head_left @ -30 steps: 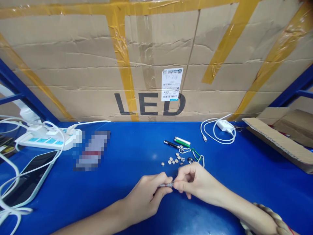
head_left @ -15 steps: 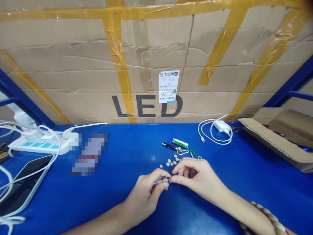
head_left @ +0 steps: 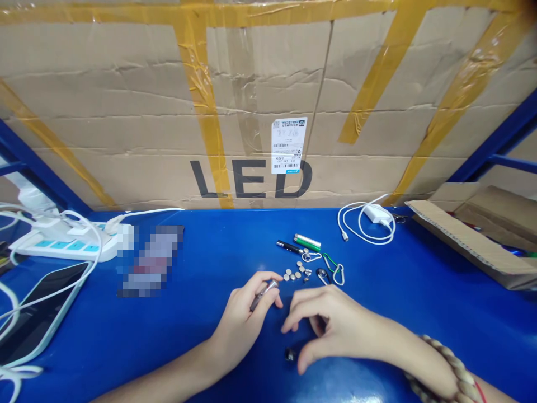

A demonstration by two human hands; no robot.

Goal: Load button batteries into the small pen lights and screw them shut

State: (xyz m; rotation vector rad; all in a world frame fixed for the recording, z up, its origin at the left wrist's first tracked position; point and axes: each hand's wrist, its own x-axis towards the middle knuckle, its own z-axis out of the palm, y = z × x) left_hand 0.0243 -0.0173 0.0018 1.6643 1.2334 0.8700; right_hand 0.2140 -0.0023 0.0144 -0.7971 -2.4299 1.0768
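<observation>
My left hand is closed on a small metallic tube, held between thumb and fingers. My right hand is open, thumb and fingers apart, just right of a small black part that looks blurred. Several button cells lie beyond my hands. Behind them are a black pen-like tube and a green and silver tube. Carabiner clips lie near my right hand, one green and silver, with a round black piece beside them.
At the left are a power strip with white cables and a phone. A white charger with its coiled cable lies at the back right. An open cardboard box stands far right. A large taped carton forms the back.
My right hand has come away from the tube and opened. The black part now shows on the table by my right thumb. My left hand has tilted the tube more upright.
</observation>
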